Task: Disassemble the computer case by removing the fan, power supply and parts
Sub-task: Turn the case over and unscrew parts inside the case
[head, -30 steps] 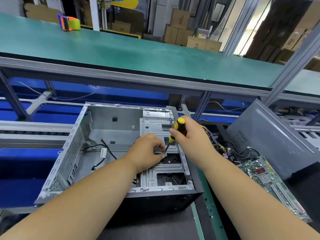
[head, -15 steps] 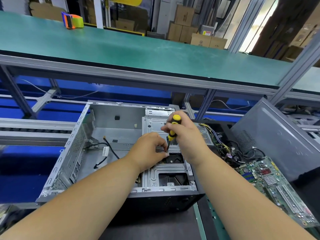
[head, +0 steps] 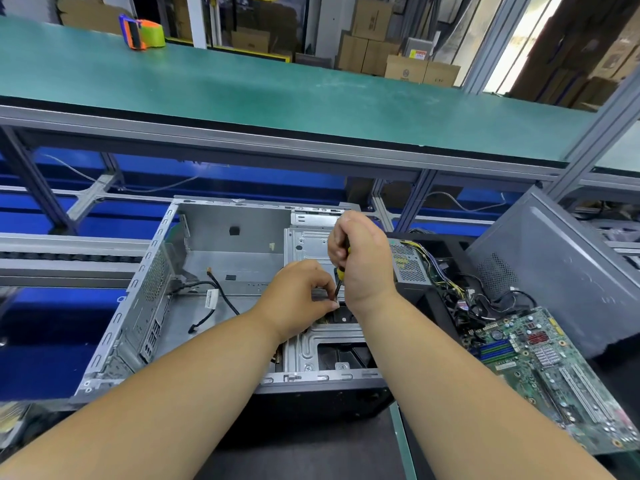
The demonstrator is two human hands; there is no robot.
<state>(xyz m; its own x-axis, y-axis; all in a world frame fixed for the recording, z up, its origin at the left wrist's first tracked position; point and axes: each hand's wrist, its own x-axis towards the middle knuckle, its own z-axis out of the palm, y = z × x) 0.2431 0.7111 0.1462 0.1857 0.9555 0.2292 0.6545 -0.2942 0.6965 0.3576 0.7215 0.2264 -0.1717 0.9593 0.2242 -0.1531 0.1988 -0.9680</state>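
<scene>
1. Head view, what has changed: a second ago the right hand (head: 360,261) held the screwdriver (head: 341,271) tilted, with its yellow-and-black handle standing clear above the fist. Now the tool stands nearly upright and the fist hides most of the handle. The left hand (head: 301,299) has stayed at the same spot on the drive cage (head: 311,244). I judge this to be screw-driving under way on a cage fastener, so the cage is not yet free.

2. Head view, the grip: the right hand's fingers are wrapped tight round the screwdriver handle, and the shaft points down to the cage edge. The left hand's fingertips are pinched together right at the tip, steadying it or holding a small part; which of the two is too small to tell.

3. Head view, where the task's things lie: the computer case (head: 149,299) lies open on its side in front of the person, mostly gutted, with loose black cables (head: 221,296) on its floor. The power supply (head: 408,265) is already out, just right of the case, and the motherboard (head: 547,368) lies further right beside a grey side panel (head: 554,265). No fan is plainly visible.
</scene>
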